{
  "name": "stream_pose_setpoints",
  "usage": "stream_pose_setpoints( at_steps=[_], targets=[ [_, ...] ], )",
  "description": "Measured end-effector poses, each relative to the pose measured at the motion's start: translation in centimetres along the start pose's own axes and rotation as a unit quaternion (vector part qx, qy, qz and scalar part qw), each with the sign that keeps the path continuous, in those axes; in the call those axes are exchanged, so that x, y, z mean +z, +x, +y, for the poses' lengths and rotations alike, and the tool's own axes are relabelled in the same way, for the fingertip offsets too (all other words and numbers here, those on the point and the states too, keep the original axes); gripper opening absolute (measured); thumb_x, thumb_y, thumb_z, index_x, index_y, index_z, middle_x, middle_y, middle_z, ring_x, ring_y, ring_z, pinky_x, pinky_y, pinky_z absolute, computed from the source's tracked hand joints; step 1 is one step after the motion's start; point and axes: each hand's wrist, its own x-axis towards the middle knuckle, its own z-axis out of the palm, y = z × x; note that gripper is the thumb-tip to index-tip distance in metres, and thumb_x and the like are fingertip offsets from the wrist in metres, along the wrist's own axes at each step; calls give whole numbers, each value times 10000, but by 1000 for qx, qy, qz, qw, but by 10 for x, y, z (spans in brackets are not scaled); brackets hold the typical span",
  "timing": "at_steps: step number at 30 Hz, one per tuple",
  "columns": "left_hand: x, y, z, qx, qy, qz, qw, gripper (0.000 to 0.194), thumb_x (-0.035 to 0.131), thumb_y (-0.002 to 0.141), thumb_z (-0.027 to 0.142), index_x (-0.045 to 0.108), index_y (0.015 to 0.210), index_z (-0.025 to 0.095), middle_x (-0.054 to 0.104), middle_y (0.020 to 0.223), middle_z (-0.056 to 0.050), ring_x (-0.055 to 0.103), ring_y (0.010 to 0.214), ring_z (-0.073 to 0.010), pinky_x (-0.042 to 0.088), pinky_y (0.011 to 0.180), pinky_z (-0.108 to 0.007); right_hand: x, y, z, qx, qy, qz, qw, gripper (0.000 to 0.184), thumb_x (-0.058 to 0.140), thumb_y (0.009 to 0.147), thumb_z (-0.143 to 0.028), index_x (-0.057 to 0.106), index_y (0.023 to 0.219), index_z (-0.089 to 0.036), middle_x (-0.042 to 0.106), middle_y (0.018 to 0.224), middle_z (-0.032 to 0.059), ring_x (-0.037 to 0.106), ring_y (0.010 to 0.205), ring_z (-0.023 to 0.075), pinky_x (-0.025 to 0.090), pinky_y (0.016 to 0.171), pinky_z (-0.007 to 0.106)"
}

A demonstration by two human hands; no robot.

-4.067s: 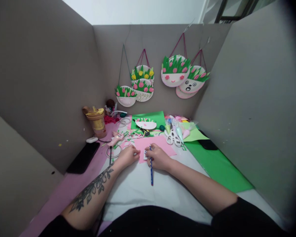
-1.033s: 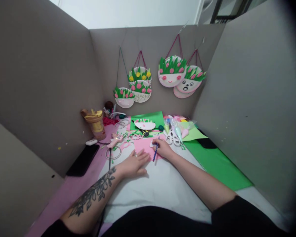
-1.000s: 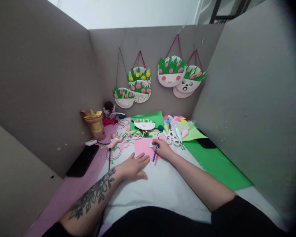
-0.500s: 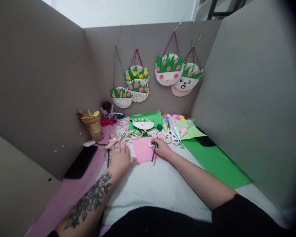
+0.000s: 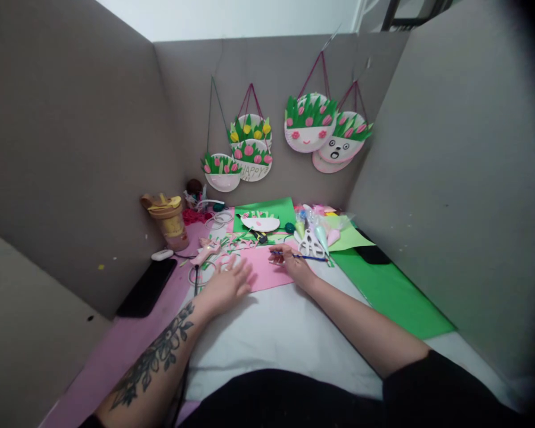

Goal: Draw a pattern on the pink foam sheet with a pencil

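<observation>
My left hand (image 5: 228,283) lies flat with spread fingers on the left edge of a pink paper sheet (image 5: 267,272) on the white table cover. My right hand (image 5: 295,264) rests at the sheet's far right corner, fingers closed on a blue pencil (image 5: 304,257) that lies nearly level, pointing right toward the white scissors (image 5: 311,242). Whether a small white piece is still under the right fingers cannot be made out.
Green paper sheets (image 5: 387,291) lie to the right, a black phone (image 5: 147,285) and a pink glue gun (image 5: 206,250) to the left, a yellow-lidded cup (image 5: 169,219) behind them. A paper-plate craft (image 5: 260,222) lies on green paper; several finished ones hang on the grey partition (image 5: 249,142).
My left hand slid left off the pink sheet's middle, then back to its left edge. The pencil in my right hand swung from pointing toward me to lying level, pointing right.
</observation>
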Motion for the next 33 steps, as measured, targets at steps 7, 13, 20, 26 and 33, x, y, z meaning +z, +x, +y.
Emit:
stream_pose_setpoints(
  at_steps=[7,13,20,26,33],
  targets=[
    [5,5,-4,-78,9,89,993,315,440,890,351,640,1075,193,558,1293,-123,324,1332,-346,235,1055,-552,27,-23,-26,90,8,-71,993,167,552,801,-319,606,728,-179,573,581,-23,500,501,105,385,480,217],
    [8,17,0,21,-159,82,984,229,516,836,287,701,931,193,691,1000,-57,603,937,-186,434,873,-276,32,-22,-20,53,-57,-94,992,78,593,639,-124,537,646,-179,531,596,-50,465,548,98,363,533,212],
    [15,19,-2,53,-172,79,980,225,593,753,239,713,941,206,690,1006,-51,595,958,-204,416,913,-297,32,-24,-20,14,-119,-95,988,101,609,642,-121,530,610,-174,557,619,-33,490,589,110,365,558,217],
    [16,19,-3,54,-172,84,980,234,598,739,224,712,943,210,683,1012,-44,591,956,-204,417,914,-296,32,-24,-22,-3,-133,-89,987,107,598,645,-116,523,595,-175,541,604,-39,468,566,103,359,556,216],
    [20,21,-4,51,-179,88,979,231,606,725,208,708,932,210,677,1016,-45,588,962,-208,420,915,-306,33,-24,-17,-4,-114,-110,987,95,580,638,-97,534,601,-172,551,587,-37,468,553,100,334,530,209]
  ],
)
